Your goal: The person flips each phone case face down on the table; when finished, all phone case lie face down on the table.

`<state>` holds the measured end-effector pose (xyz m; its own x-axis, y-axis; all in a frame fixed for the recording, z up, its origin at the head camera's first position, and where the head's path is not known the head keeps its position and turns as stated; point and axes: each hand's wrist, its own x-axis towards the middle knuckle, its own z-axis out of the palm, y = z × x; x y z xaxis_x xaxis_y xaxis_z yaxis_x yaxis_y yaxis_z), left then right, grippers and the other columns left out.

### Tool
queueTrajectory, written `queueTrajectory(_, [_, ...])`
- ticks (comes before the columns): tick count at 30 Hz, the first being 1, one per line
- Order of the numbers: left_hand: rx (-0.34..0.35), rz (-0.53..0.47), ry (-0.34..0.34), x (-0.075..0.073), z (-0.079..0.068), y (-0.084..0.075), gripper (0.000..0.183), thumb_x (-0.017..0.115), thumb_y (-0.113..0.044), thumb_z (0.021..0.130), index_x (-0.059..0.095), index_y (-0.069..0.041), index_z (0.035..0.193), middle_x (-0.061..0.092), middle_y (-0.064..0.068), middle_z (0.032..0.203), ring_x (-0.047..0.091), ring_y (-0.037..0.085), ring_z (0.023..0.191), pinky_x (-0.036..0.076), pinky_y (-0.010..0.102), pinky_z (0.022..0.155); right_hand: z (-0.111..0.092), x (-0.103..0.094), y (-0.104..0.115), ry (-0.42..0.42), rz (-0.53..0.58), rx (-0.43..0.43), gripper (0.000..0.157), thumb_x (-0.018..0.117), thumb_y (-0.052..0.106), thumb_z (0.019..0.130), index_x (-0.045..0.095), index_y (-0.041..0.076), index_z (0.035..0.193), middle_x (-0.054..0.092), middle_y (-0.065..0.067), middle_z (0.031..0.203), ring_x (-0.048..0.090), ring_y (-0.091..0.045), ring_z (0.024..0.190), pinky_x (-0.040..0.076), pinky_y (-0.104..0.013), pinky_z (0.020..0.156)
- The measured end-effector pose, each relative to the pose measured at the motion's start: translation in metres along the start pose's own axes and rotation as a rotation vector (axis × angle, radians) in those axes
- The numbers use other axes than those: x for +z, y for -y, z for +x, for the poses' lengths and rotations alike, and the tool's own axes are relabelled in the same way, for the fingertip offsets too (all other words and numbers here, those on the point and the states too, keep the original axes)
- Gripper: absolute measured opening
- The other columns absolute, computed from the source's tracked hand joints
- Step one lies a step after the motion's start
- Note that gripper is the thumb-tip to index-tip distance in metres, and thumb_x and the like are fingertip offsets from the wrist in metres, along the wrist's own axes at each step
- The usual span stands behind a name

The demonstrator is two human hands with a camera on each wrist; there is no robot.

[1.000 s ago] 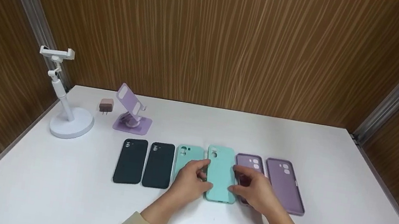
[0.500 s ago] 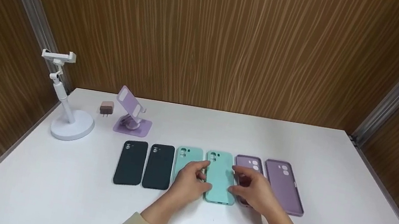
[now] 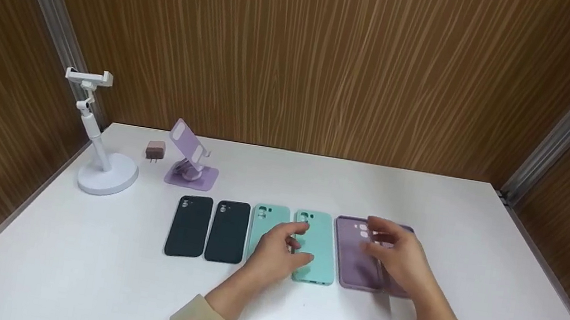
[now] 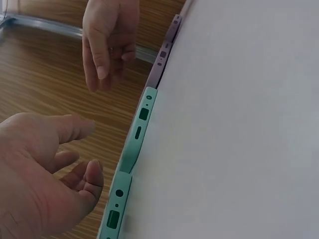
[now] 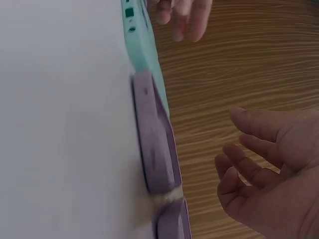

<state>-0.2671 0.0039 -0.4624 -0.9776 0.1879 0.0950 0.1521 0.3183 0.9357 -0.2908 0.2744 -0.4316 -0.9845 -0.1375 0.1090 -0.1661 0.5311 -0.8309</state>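
So the left hand [image 3: 275, 254] hangs just over the right-hand mint case [image 3: 320, 255], thumb and fingers spread apart, nothing in them. Its back covers a bit of the left-hand mint case [image 3: 270, 215]. The right hand [image 3: 405, 260] is over the two purple ones, thumb and fingertips well apart, not holding anything either. The inner purple case [image 3: 354, 266] is under its fingertips, and the outer purple case [image 3: 398, 291] is mostly hidden behind the hand.

Count-wise: six phone cases in one row running along the far edge of the worktop [image 3: 49, 260], but well in from it. That's two black (outer black case [image 3: 188, 227], inner black case [image 3: 227, 233]), two mint, two purple. The purple pair lie hollow side up.

Toward the far left corner: one white stand [image 3: 108, 179] by the left edge, one plug [image 3: 155, 150], one purple stand [image 3: 191, 175], with the plug between the stands.
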Motion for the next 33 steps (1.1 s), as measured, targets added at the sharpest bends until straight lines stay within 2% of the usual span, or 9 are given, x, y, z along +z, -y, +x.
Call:
queueTrajectory(10, [0.029, 0.126, 0.116, 0.025, 0.013, -0.021, 0.065, 0.085, -0.013, 0.091, 0.059, -0.011, 0.151, 0.058, 0.003, 0.146, 0.060, 0.014, 0.108, 0.054, 0.025, 0.081, -0.005, -0.012, -0.027, 0.053, -0.100, 0.001, 0.061, 0.078, 0.007, 0.094, 0.056, -0.002, 0.150, 0.065, -0.025, 0.139, 0.063, -0.042, 0.124, 0.053, -0.043, 0.096])
queueTrajectory(16, [0.083, 0.220, 0.188, 0.038, 0.024, -0.019, 0.072, 0.090, -0.016, 0.086, 0.059, -0.009, 0.150, 0.055, 0.006, 0.152, 0.062, 0.021, 0.109, 0.053, 0.026, 0.087, -0.007, -0.012, -0.036, 0.091, -0.081, 0.000, 0.062, 0.077, 0.005, 0.094, 0.053, -0.007, 0.150, 0.065, -0.028, 0.136, 0.064, -0.043, 0.123, 0.054, -0.040, 0.097])
queueTrajectory(19, [0.110, 0.258, 0.222, 0.041, 0.026, -0.016, 0.075, 0.091, -0.018, 0.084, 0.058, -0.006, 0.150, 0.052, 0.010, 0.156, 0.065, 0.025, 0.115, 0.054, 0.028, 0.094, -0.007, -0.011, -0.038, 0.109, -0.070, -0.002, 0.062, 0.077, 0.006, 0.094, 0.053, -0.008, 0.150, 0.065, -0.028, 0.137, 0.063, -0.042, 0.125, 0.053, -0.040, 0.099])
queueTrajectory(22, [0.109, 0.283, 0.261, 0.042, 0.028, -0.015, 0.080, 0.092, -0.021, 0.084, 0.055, -0.006, 0.153, 0.047, 0.011, 0.161, 0.065, 0.027, 0.123, 0.052, 0.029, 0.103, -0.008, -0.012, -0.040, 0.117, -0.069, -0.007, 0.063, 0.079, 0.007, 0.094, 0.053, -0.008, 0.150, 0.065, -0.027, 0.138, 0.063, -0.041, 0.126, 0.051, -0.042, 0.101])
queueTrajectory(26, [0.091, 0.294, 0.299, 0.043, 0.029, -0.016, 0.086, 0.094, -0.025, 0.083, 0.052, -0.006, 0.156, 0.044, 0.013, 0.164, 0.062, 0.029, 0.130, 0.049, 0.029, 0.107, -0.009, -0.013, -0.042, 0.116, -0.085, -0.014, 0.064, 0.080, 0.009, 0.094, 0.053, -0.007, 0.150, 0.065, -0.026, 0.139, 0.063, -0.040, 0.125, 0.051, -0.045, 0.102])
queueTrajectory(33, [0.076, 0.314, 0.302, 0.044, 0.031, -0.014, 0.089, 0.095, -0.029, 0.082, 0.051, -0.006, 0.157, 0.045, 0.011, 0.164, 0.057, 0.027, 0.136, 0.042, 0.033, 0.115, -0.009, -0.016, -0.044, 0.129, -0.081, -0.015, 0.066, 0.079, 0.009, 0.095, 0.051, -0.006, 0.152, 0.062, -0.027, 0.143, 0.061, -0.042, 0.129, 0.049, -0.052, 0.108])
